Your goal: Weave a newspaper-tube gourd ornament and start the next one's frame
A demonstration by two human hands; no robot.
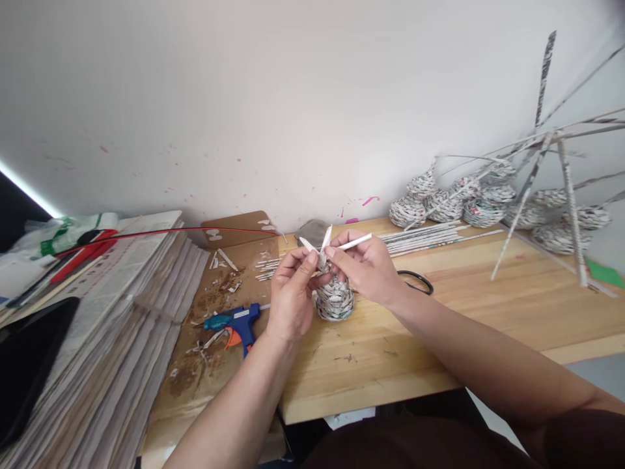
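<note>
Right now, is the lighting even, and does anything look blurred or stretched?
Head view: soft, fairly even light on the wall, with a bright strip at far left; same view: left hand and right hand look reasonably sharp; same view: the paper stack seems stretched toward the lower left.

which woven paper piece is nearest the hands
The lone woven piece at the left hand and right hand; the other woven pieces sit clustered farther right, by the wall.
</note>
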